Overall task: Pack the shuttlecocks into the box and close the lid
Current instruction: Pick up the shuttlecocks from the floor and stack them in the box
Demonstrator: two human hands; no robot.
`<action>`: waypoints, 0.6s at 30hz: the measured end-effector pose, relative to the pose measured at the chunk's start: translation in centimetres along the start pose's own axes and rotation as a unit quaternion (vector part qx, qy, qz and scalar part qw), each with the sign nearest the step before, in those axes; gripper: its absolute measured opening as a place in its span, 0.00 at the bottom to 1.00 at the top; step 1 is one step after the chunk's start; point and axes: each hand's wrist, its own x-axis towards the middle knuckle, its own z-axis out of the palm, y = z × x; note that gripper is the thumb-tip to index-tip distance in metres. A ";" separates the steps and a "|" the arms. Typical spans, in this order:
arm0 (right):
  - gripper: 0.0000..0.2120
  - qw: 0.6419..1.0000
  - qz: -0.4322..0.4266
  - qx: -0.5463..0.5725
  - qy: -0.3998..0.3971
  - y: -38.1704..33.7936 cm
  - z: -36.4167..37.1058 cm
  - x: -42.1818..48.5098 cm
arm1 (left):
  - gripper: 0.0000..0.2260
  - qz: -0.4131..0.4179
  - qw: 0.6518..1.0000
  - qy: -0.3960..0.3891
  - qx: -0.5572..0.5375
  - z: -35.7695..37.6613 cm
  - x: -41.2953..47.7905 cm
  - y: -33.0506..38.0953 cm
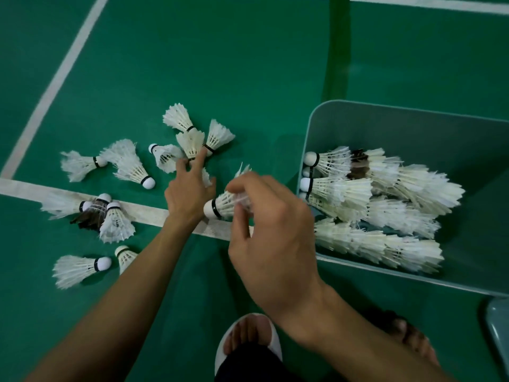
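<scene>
1. Box (311, 128): open, on the green floor (248, 64) at right. Roughly half the shuttlecocks lie inside, nested in rows (385, 205).
2. Right hand (272, 238): fingers closed around one shuttlecock (220, 206), cork pointing left, held just left of the box wall.
3. Left hand (190, 194): fingers spread, tips touching the loose cluster (190, 142); no firm hold is visible.
4. Remaining: about a dozen loose shuttlecocks on the floor at left, one of them dark-feathered (92, 215), some lying across the white line (154, 213).
5. Lid: a pale edge (498, 326) at the lower right may be it; cannot confirm. Closing is not yet done.
6. Judgement: packing is near the midpoint.
</scene>
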 end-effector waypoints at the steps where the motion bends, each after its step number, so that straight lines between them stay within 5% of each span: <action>1: 0.10 1.000 0.014 0.018 0.003 0.1 -0.6 0.5 | 0.28 0.007 1.000 0.004 -0.009 0.0 -0.2 -0.1; 9: 0.10 0.961 0.168 0.206 0.079 2.2 -7.4 2.6 | 0.25 -0.029 0.967 0.142 -0.212 -2.4 -4.9 3.4; 13: 0.06 0.949 0.220 0.151 0.167 5.4 -12.8 2.9 | 0.21 0.022 0.920 0.170 -0.352 -5.9 -8.8 8.1; 18: 0.03 0.937 0.304 0.011 0.171 11.3 -17.9 1.2 | 0.18 0.122 0.884 0.133 -0.431 -9.6 -12.6 13.9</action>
